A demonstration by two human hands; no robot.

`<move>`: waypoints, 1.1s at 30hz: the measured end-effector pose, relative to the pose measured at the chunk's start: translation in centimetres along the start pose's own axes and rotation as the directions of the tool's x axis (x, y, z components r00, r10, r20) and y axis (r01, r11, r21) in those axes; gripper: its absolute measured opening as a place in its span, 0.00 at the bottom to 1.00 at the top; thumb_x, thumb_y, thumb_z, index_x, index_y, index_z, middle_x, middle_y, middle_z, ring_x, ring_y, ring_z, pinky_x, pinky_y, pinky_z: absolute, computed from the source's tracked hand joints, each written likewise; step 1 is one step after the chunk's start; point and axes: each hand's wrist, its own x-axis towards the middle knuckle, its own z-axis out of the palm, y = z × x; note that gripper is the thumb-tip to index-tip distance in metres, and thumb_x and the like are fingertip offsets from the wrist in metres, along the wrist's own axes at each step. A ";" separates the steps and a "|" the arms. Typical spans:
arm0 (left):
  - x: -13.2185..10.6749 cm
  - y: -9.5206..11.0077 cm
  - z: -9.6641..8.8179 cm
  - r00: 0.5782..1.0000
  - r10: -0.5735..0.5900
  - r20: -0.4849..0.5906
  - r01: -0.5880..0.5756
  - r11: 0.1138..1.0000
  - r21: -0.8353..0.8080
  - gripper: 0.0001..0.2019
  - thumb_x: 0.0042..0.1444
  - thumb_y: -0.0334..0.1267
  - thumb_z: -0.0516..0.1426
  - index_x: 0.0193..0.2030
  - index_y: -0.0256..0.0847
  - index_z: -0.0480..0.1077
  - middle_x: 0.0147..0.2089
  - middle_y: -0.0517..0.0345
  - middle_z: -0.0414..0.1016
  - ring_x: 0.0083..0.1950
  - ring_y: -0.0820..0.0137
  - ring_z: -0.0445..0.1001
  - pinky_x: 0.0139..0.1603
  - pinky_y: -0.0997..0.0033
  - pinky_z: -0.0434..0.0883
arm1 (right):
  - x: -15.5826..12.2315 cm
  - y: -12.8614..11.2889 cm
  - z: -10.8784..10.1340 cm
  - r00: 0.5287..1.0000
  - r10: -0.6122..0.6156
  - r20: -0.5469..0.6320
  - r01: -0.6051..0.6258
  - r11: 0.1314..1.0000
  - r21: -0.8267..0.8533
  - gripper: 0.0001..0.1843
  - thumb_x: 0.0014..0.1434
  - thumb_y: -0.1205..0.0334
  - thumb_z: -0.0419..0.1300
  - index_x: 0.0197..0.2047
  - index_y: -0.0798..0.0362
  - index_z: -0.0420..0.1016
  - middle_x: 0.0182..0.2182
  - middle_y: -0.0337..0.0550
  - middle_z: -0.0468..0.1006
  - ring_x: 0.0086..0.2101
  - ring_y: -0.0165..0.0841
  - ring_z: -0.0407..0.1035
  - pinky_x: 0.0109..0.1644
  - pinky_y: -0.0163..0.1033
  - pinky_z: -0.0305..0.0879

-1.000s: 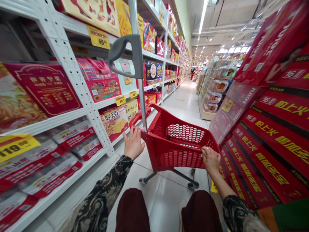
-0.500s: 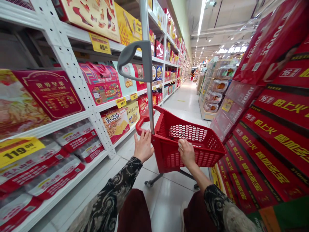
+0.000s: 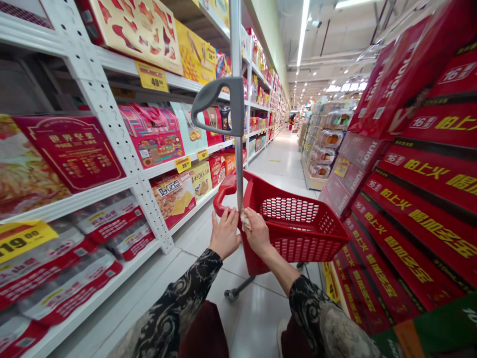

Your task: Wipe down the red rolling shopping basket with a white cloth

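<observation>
A red plastic shopping cart (image 3: 309, 228) stands in front of me, its perforated basket showing nothing inside. A metal pole (image 3: 239, 164) with a grey loop handle (image 3: 218, 107) rises from its near left corner. My left hand (image 3: 224, 233) lies on the cart's red curved rim (image 3: 219, 198), fingers stretched out and palm down. Close beside it, my right hand (image 3: 257, 232) is closed on a crumpled white cloth (image 3: 245, 220), pressed to the cart's near corner by the foot of the pole. Part of the cloth is hidden under the fingers.
White shelving (image 3: 149, 199) with boxed snacks and bottled drinks runs along the left. Stacked red drink cartons (image 3: 406, 214) stand close on the right. A display of packaged goods (image 3: 320, 144) is farther down the tiled aisle (image 3: 274, 159). A caster wheel (image 3: 231, 294) is near my feet.
My right hand has moved left with the cloth, from the basket's near side to the corner by the pole. My left hand stays on the rim. The view has shifted slightly.
</observation>
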 end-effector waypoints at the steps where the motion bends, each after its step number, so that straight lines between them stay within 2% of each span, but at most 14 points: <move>1: 0.1 -0.2 -0.1 1.000 0.000 -0.001 0.000 1.000 -0.005 0.30 0.50 0.41 0.51 0.62 0.39 0.55 0.65 0.50 0.56 0.67 0.55 0.47 0.64 0.37 0.41 | 0.4 -0.2 -0.4 1.000 -0.020 -0.011 0.020 1.000 0.003 0.25 0.55 0.71 0.48 0.56 0.54 0.64 0.51 0.49 0.71 0.52 0.37 0.64 0.58 0.46 0.59; 4: 0.5 -0.7 -0.4 0.998 -0.063 -0.031 0.062 0.998 -0.016 0.31 0.51 0.41 0.51 0.62 0.38 0.54 0.66 0.47 0.55 0.68 0.55 0.47 0.63 0.38 0.44 | 3.5 -1.6 -2.5 0.986 -0.138 -0.095 0.136 0.990 -0.027 0.25 0.58 0.69 0.47 0.59 0.53 0.60 0.53 0.49 0.69 0.55 0.37 0.60 0.60 0.49 0.55; 6: 0.7 -0.9 -0.4 0.994 -0.097 -0.041 0.096 0.995 -0.012 0.32 0.50 0.40 0.52 0.63 0.37 0.53 0.66 0.46 0.52 0.68 0.55 0.45 0.63 0.38 0.44 | 7.2 -3.2 -4.2 0.956 -0.253 -0.149 0.245 0.967 -0.073 0.25 0.60 0.67 0.47 0.61 0.52 0.57 0.57 0.46 0.64 0.60 0.38 0.53 0.63 0.52 0.49; 8: 0.7 -0.7 -0.2 0.997 -0.074 -0.016 0.074 0.997 -0.003 0.33 0.49 0.40 0.52 0.63 0.37 0.52 0.66 0.47 0.52 0.68 0.55 0.44 0.64 0.38 0.43 | 11.2 -4.8 -5.4 0.924 -0.344 -0.167 0.328 0.937 -0.117 0.26 0.61 0.68 0.45 0.62 0.50 0.54 0.60 0.42 0.59 0.62 0.39 0.45 0.65 0.55 0.42; 10: 0.6 -0.4 -0.1 0.999 -0.037 0.014 0.037 0.999 -0.002 0.33 0.49 0.40 0.52 0.63 0.37 0.52 0.66 0.48 0.53 0.68 0.55 0.45 0.64 0.38 0.43 | 14.4 -5.7 -5.9 0.895 -0.427 -0.128 0.407 0.900 -0.156 0.26 0.62 0.70 0.44 0.63 0.49 0.53 0.61 0.40 0.57 0.63 0.39 0.41 0.65 0.56 0.37; 12: 0.3 -0.2 0.0 0.999 -0.022 0.024 0.022 1.000 -0.015 0.33 0.49 0.39 0.52 0.64 0.38 0.52 0.66 0.49 0.53 0.68 0.56 0.45 0.64 0.38 0.41 | 15.6 -5.6 -5.7 0.866 -0.497 -0.049 0.481 0.856 -0.192 0.24 0.62 0.71 0.45 0.61 0.49 0.56 0.61 0.39 0.58 0.63 0.37 0.42 0.66 0.56 0.37; 14: 0.0 -0.3 -0.1 1.000 -0.003 0.026 0.004 0.999 -0.039 0.32 0.50 0.39 0.52 0.64 0.38 0.52 0.66 0.50 0.54 0.68 0.57 0.46 0.64 0.38 0.40 | 14.4 -4.6 -4.9 0.834 -0.550 0.051 0.547 0.808 -0.219 0.21 0.62 0.70 0.46 0.58 0.49 0.61 0.59 0.40 0.61 0.62 0.36 0.45 0.66 0.54 0.38; 18: -1.2 -1.1 -0.1 1.000 0.028 -0.005 -0.029 0.996 -0.087 0.30 0.51 0.39 0.51 0.63 0.37 0.53 0.66 0.49 0.54 0.68 0.58 0.47 0.65 0.40 0.39 | 7.8 -1.3 -3.0 0.780 -0.580 0.234 0.624 0.748 -0.224 0.18 0.63 0.68 0.47 0.54 0.49 0.67 0.56 0.41 0.66 0.60 0.34 0.51 0.65 0.51 0.42; 21: -2.0 -2.1 0.2 0.997 -0.029 -0.070 0.023 0.996 -0.083 0.29 0.52 0.36 0.49 0.63 0.36 0.53 0.67 0.48 0.51 0.68 0.59 0.46 0.65 0.41 0.40 | 3.9 0.3 -2.5 0.747 -0.591 0.305 0.657 0.728 -0.196 0.16 0.63 0.68 0.48 0.51 0.49 0.70 0.54 0.40 0.69 0.58 0.35 0.56 0.64 0.51 0.46; 23: -2.1 -2.6 0.3 0.991 -0.084 -0.108 0.076 0.994 -0.073 0.30 0.52 0.35 0.49 0.64 0.35 0.51 0.68 0.47 0.48 0.69 0.59 0.45 0.65 0.42 0.42 | 3.3 0.3 -2.6 0.744 -0.591 0.310 0.657 0.731 -0.184 0.16 0.63 0.68 0.48 0.50 0.48 0.70 0.53 0.40 0.70 0.57 0.34 0.58 0.64 0.50 0.47; 26: -1.8 -2.9 0.8 0.973 -0.165 -0.161 0.153 0.985 -0.080 0.33 0.52 0.36 0.50 0.65 0.33 0.45 0.69 0.43 0.44 0.69 0.58 0.42 0.64 0.42 0.44 | 5.0 -0.7 -2.8 0.803 -0.555 0.216 0.593 0.780 -0.201 0.17 0.63 0.69 0.48 0.52 0.48 0.68 0.55 0.41 0.69 0.59 0.33 0.55 0.65 0.49 0.45; 28: -1.7 -2.8 1.6 0.956 -0.224 -0.187 0.206 0.972 -0.111 0.35 0.52 0.36 0.51 0.65 0.31 0.43 0.69 0.40 0.42 0.69 0.58 0.42 0.64 0.43 0.46 | 6.2 -1.3 -2.7 0.823 -0.548 0.150 0.568 0.797 -0.205 0.18 0.63 0.69 0.48 0.54 0.49 0.67 0.56 0.42 0.67 0.60 0.34 0.52 0.65 0.50 0.44; 30: -2.0 -2.5 2.9 0.938 -0.291 -0.191 0.264 0.952 -0.151 0.36 0.52 0.36 0.51 0.65 0.30 0.41 0.68 0.37 0.43 0.69 0.57 0.42 0.63 0.43 0.48 | 6.2 -1.4 -2.0 0.799 -0.582 0.154 0.602 0.775 -0.192 0.18 0.63 0.69 0.49 0.54 0.50 0.66 0.56 0.43 0.67 0.60 0.35 0.51 0.65 0.50 0.45; 33: -3.6 -2.1 5.3 0.933 -0.333 -0.132 0.308 0.934 -0.179 0.36 0.50 0.34 0.51 0.65 0.29 0.42 0.68 0.36 0.45 0.68 0.56 0.45 0.62 0.42 0.49 | 3.3 -0.1 -0.2 0.718 -0.650 0.249 0.692 0.704 -0.157 0.15 0.62 0.68 0.50 0.51 0.51 0.69 0.55 0.43 0.69 0.59 0.36 0.54 0.63 0.50 0.49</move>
